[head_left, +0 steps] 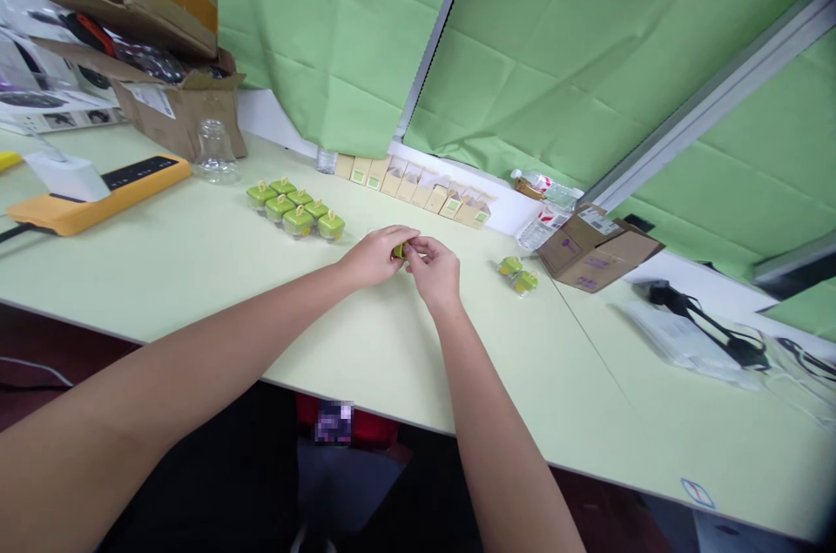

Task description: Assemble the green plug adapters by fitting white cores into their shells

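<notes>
My left hand (377,257) and my right hand (436,273) meet above the middle of the table, fingers closed around one small green-lidded container (399,251). Only a bit of its green shows between the fingers; the rest is hidden. Left of my hands stands a close group of similar small clear containers with green lids (299,220), each lid topped by a yellowish loop. Two more green-lidded containers (524,281) sit side by side to the right of my right hand.
Along the wall runs a row of small cardboard boxes (410,185). At left are an orange power strip (97,196), a clear jar (215,154) and large cartons (176,104). Plastic bottles (542,226), a brown box (594,248) and black cables (709,327) lie at right.
</notes>
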Demonstrator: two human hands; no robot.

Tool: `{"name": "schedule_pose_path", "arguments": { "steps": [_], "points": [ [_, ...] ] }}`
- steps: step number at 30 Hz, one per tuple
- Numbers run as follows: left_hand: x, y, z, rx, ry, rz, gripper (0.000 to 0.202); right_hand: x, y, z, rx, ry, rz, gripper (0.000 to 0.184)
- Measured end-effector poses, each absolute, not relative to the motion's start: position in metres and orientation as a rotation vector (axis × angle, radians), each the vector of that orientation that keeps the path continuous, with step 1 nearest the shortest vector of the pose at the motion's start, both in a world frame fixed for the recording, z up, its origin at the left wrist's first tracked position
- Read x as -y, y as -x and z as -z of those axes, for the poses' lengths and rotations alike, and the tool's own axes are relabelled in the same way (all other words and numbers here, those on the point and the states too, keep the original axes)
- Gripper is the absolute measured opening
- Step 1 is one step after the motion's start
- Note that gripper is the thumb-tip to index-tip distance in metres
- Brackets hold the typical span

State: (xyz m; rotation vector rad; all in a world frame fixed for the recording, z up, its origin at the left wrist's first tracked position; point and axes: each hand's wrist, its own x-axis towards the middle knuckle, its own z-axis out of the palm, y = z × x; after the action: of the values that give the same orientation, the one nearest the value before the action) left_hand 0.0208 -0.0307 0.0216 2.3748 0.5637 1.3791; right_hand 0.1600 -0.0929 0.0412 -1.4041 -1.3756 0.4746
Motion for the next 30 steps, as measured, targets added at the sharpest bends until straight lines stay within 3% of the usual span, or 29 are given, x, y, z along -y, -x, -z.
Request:
{"name": "schedule_pose_path", "arguments": {
  "steps": [5,10,13,17,24,26,30],
  "points": [
    [0.031,-0.021,-0.020,-0.530,-2.387,-1.369,0.056,0.090,-0.161,-0.040,1.233,1.328,-0.626,0.024],
    [0.033,-0.021,-0.020,-0.497,-2.428,-1.357,0.055,0.093,-0.159,-0.042,1.301,1.479,-0.393,0.017],
    [0.034,-0.021,-0.023,-0.483,-2.405,-1.383,0.055,0.093,-0.161,-0.043,1.240,1.527,-0.291,0.026],
    [0.038,-0.021,-0.026,-0.426,-2.363,-1.430,0.056,0.093,-0.166,-0.047,1.156,1.364,-0.711,0.044],
    [0.042,-0.020,-0.031,-0.443,-2.161,-1.395,0.064,0.094,-0.168,-0.052,0.994,1.101,-1.041,0.037],
    [0.038,-0.021,-0.031,-0.478,-1.977,-1.323,0.058,0.095,-0.167,-0.054,0.941,1.080,-1.081,0.037],
    [0.030,-0.021,-0.033,-0.509,-1.664,-1.109,0.024,0.097,-0.167,-0.055,0.941,1.056,-1.143,0.035]
  ]
}}
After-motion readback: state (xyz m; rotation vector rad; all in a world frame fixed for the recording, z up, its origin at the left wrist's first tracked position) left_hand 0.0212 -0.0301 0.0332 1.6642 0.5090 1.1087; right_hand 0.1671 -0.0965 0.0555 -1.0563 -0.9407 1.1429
